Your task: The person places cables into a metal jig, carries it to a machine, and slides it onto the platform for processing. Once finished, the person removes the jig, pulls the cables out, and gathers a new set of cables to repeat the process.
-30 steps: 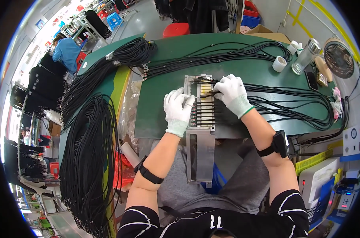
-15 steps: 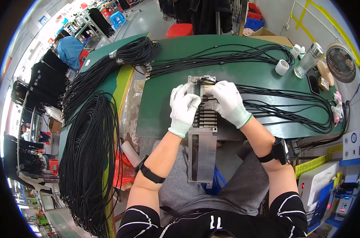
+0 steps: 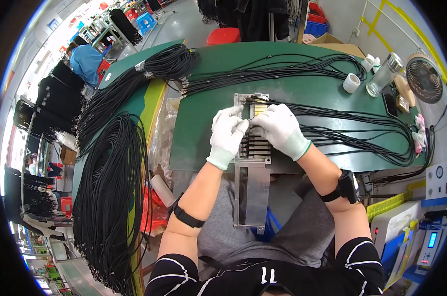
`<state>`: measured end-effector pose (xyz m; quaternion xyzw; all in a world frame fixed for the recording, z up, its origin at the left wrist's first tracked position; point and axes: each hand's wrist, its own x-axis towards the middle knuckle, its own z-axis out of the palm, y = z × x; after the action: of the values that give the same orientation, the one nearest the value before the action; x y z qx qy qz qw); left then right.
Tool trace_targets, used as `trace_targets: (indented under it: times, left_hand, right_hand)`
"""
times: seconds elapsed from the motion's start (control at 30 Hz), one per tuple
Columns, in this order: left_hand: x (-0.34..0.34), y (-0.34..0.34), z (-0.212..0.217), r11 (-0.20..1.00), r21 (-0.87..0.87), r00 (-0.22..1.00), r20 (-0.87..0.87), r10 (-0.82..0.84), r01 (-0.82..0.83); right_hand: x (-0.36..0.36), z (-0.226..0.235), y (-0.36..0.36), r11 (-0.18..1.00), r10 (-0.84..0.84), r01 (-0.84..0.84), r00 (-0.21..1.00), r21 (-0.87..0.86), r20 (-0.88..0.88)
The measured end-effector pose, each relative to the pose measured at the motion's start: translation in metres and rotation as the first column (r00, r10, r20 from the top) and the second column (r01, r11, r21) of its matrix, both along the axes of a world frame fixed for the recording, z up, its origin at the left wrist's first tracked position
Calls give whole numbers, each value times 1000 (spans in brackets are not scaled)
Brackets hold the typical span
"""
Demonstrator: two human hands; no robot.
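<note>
A metal fixture (image 3: 253, 159) with a row of slots lies across the table's near edge, its long plate reaching over my lap. Several black cable ends sit side by side in the slots; their cables (image 3: 351, 116) run off to the right and loop back. My left hand (image 3: 227, 135), in a white glove, is at the fixture's left side, its fingertips closed on something too small to make out. From the right, my gloved right hand (image 3: 278, 127) pinches a black cable over the slots. Its fingers hide most of that cable end. Yellow strips (image 3: 259, 109) show just beyond.
Thick bundles of black cable (image 3: 110, 197) hang along the left, and another (image 3: 273, 74) lies across the far table. At the right stand a white tape roll (image 3: 350, 83), a glass bottle (image 3: 384, 75) and a small fan (image 3: 424, 79). A person in blue (image 3: 85, 64) sits far left.
My right hand has shifted slightly left and down, and more of the yellow strips shows. My left fingers have moved a little to the right, closer to the right fingertips.
</note>
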<state>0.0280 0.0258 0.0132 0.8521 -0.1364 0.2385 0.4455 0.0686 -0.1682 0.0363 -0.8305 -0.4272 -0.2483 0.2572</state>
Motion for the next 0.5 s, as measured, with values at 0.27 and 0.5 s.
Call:
trace_targets:
  times: [0.27, 0.5]
  left_hand:
    - [2, 3, -12, 980, -198, 993, -103, -52, 31]
    - [-1, -5, 6, 995, 97, 996, 88, -15, 7]
  right_hand:
    - [0, -2, 0, 997, 41, -34, 995, 71, -88]
    - [12, -2, -18, 993, 109, -87, 924, 76, -367]
